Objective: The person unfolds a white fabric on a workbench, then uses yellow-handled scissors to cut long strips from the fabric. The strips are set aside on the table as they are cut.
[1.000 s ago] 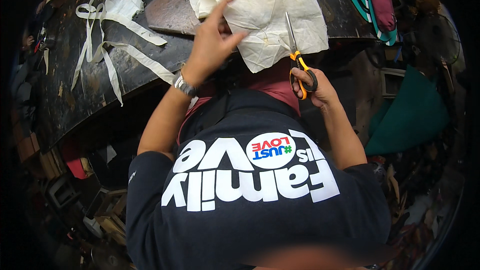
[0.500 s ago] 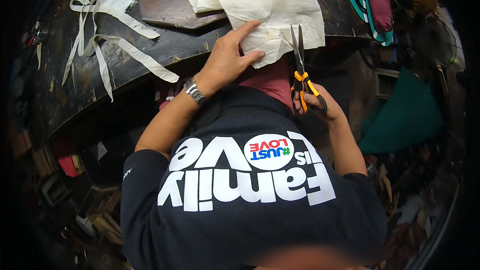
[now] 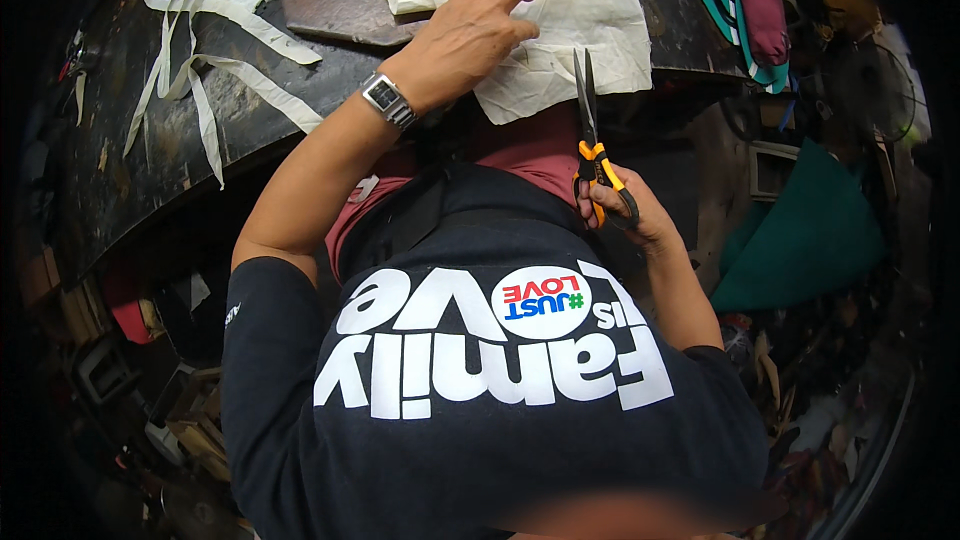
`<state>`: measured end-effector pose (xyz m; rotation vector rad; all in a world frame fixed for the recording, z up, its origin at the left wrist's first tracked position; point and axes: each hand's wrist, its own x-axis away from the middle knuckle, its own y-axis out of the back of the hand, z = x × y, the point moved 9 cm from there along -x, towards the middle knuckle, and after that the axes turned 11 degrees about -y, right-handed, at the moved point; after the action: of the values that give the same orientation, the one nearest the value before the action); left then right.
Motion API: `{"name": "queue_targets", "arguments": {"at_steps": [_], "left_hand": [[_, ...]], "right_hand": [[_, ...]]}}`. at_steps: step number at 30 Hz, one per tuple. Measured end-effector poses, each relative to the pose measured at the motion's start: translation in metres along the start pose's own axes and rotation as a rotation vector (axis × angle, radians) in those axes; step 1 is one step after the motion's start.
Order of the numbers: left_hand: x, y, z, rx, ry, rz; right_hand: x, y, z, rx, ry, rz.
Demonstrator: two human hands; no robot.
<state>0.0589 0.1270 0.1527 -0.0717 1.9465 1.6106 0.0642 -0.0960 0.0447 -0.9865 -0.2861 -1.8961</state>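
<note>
My left hand (image 3: 470, 35), with a ring and a metal wristwatch, is over the cream cloth (image 3: 590, 15). Its fingers are bent and apart, and its underside is hidden. The cloth is folded over at its left and hangs past the table's near edge. A pair of scissors (image 3: 597, 165) with orange and black handles is held in my right hand (image 3: 640, 210), my fingers round the grips. Its blades point away from me, parted by a narrow gap, with the tips in front of the cloth's right part.
Cream fabric strips (image 3: 255, 90) lie at the left on the dark worktable (image 3: 110, 155). A brown board (image 3: 345, 0) sits beside the cloth. Teal and maroon fabric (image 3: 760, 15) rests at the far right. Green fabric (image 3: 805, 235) hangs lower right, near a fan (image 3: 880, 90).
My left hand has moved up and farther onto the cloth from its near left edge, its fingers now more bent. The scissors have shifted slightly left and stay in my right hand.
</note>
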Motion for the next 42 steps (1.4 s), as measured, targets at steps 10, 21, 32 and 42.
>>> {"name": "queue_targets", "arguments": {"at_steps": [10,21,32,42], "left_hand": [[0.0,0.014,-0.006,0.223,0.051,-0.117],[0.101,-0.013,-0.041,0.667,0.375,0.109],[0.095,-0.034,-0.023,0.784,0.761,-0.185],[0.085,-0.041,-0.03,1.121,0.72,-0.495]], "right_hand": [[0.01,0.004,-0.009,0.009,-0.026,-0.028],[0.016,0.009,-0.029,0.204,-0.199,0.055],[0.016,0.003,-0.031,0.374,-0.308,0.258],[0.019,-0.018,-0.008,0.275,-0.243,0.265]]}}
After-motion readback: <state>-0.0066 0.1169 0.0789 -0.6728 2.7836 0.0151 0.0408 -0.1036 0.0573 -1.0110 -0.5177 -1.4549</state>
